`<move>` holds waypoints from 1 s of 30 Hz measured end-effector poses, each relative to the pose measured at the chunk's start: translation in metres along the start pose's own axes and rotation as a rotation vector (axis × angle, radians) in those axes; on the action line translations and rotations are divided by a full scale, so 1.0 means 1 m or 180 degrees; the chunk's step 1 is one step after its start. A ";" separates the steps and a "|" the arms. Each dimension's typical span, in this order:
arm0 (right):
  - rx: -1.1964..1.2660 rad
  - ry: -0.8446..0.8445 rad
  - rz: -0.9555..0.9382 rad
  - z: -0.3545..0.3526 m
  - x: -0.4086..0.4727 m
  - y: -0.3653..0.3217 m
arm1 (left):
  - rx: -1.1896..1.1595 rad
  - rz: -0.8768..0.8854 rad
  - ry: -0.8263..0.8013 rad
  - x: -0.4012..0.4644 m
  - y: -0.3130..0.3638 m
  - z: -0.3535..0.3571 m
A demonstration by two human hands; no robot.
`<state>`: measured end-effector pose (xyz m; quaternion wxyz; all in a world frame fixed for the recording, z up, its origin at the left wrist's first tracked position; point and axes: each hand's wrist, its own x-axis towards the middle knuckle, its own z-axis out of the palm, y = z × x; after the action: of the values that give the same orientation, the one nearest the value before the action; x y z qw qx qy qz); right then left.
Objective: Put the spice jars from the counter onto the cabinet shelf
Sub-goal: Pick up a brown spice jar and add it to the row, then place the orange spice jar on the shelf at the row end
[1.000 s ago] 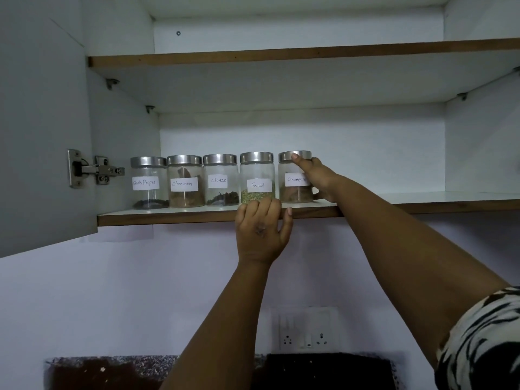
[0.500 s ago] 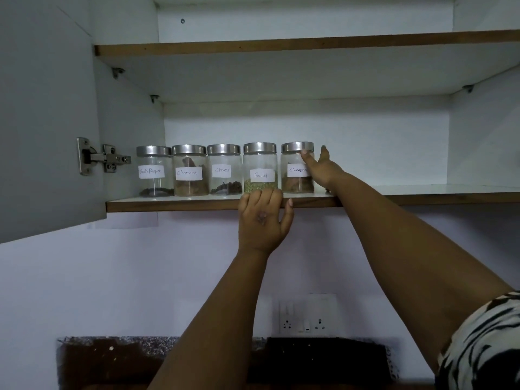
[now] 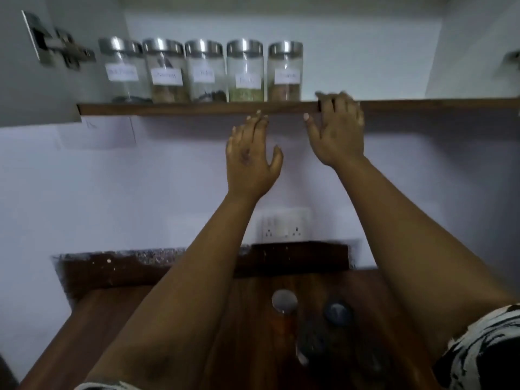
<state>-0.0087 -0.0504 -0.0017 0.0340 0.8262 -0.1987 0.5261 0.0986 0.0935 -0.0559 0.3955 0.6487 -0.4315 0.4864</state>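
The cabinet shelf (image 3: 422,104) is seen from below, its brown front edge running across the upper part of the view, and a wooden counter (image 3: 247,319) lies beneath it. Five spice jars are lined up on the shelf's left half, side by side and upright, each with a metal lid and a white label — the writing is too blurred to be read. From the left they are the first jar (image 3: 123,71), second jar (image 3: 166,71), third jar (image 3: 204,71), fourth jar (image 3: 245,71) and fifth jar (image 3: 284,71). That much of the task can be judged done.

On the counter at least three more jars are made out, largely by their lids: one with a bright metal lid (image 3: 284,301), one with a darker lid (image 3: 337,312), and a blurred one lying nearer the camera (image 3: 309,350). So the work is judged a little over half finished, with room left on the shelf to the right of the fifth jar.

Nothing is held by either hand. The right hand (image 3: 337,130) is spread flat, its fingertips resting on the shelf edge just right of the fifth jar. The left hand (image 3: 250,159) is held open just below the shelf edge — fingers straight, only the tips near the wood.
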 end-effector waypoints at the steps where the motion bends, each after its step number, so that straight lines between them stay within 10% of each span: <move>1: 0.0178 0.0143 0.0034 0.006 -0.023 0.001 | -0.0030 -0.0095 -0.0100 -0.020 0.000 0.001; 4: 0.0618 0.0181 0.0639 0.037 -0.109 0.001 | -0.0238 -0.0495 -0.0593 -0.093 -0.004 0.011; 12: 0.0844 -0.1696 0.2218 0.093 -0.320 0.015 | -0.0198 -0.1707 -0.2100 -0.280 -0.015 0.001; 23: 0.0395 -0.2536 0.1495 0.141 -0.396 0.014 | -0.0301 -0.2785 -0.2962 -0.350 -0.020 0.016; 30: 0.0546 -0.3173 0.1391 0.198 -0.357 0.023 | 0.0402 -0.1853 -0.2888 -0.362 -0.030 0.027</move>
<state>0.0216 -0.0195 -0.4085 -0.2417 0.9146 -0.3140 0.0803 0.0787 0.1415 -0.4165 0.2480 0.9088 -0.3313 0.0529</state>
